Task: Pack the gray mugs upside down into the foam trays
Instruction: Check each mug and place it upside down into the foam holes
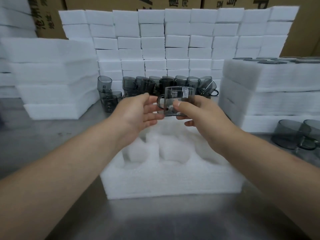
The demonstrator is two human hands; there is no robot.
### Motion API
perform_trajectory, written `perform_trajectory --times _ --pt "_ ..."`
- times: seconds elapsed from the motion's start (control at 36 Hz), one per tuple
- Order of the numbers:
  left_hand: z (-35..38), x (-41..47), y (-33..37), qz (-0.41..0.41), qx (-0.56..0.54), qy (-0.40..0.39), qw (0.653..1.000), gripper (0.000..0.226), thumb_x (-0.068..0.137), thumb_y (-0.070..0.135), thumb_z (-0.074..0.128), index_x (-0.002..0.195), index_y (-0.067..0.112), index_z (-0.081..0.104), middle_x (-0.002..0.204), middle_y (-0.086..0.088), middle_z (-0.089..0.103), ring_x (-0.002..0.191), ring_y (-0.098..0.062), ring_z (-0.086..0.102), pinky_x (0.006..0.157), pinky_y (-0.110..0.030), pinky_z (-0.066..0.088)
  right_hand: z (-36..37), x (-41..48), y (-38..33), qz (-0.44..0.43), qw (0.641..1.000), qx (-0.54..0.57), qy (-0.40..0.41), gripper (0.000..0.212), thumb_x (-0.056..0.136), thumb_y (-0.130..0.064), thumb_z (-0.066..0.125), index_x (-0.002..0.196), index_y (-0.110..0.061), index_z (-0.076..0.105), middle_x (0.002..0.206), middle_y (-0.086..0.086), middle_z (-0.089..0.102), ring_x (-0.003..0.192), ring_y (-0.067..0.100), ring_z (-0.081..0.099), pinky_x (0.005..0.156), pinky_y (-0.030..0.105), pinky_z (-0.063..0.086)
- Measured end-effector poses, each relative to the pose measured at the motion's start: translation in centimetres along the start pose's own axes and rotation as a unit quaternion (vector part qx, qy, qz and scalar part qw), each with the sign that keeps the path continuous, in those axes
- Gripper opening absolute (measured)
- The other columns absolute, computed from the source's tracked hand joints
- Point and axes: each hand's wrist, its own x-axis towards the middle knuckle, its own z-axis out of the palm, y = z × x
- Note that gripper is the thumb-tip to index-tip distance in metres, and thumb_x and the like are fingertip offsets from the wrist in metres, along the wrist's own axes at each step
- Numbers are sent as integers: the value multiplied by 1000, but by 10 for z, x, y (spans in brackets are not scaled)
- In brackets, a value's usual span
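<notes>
My right hand [199, 111] grips a translucent gray mug [178, 96] by its lower body, thumb on the near side, holding it in the air above the far edge of a white foam tray [173, 181]. The mug's handle points left. My left hand [140, 111] is beside the handle with fingers spread and relaxed, close to the mug; I cannot tell whether it touches. The tray lies on the steel table in front of me and its round pockets hold no mugs.
A cluster of gray mugs [155, 85] stands at the back against a wall of white foam blocks [173, 40]. Foam tray stacks rise at left [52, 80] and right [277, 87]. Two upside-down mugs [297, 134] sit at the right edge.
</notes>
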Motion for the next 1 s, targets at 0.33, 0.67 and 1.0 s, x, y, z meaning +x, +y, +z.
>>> perform_trajectory --times 0.33,0.67,1.0 --pt "-7 1 -11 39 -23 -7 999 17 94 18 46 89 19 62 74 3 66 57 -8 61 53 -19 44 0 -3 -3 -5 999 12 -51 10 86 -32 59 90 -23 63 94 -7 70 87 12 66 78 27 44" --pt "-9 0 -18 106 -27 6 994 17 96 10 45 96 17 60 67 9 66 50 -4 55 48 -15 41 0 -5 -4 -1 997 14 -75 19 80 -38 60 92 -25 65 98 -7 71 90 12 64 77 27 42" --pt "-14 -4 -16 109 -67 -13 992 16 96 10 46 91 19 59 65 8 66 50 -5 56 49 -16 42 0 -3 -1 -12 998 39 -43 11 84 -29 57 93 -24 62 75 -17 67 80 7 59 72 27 42"
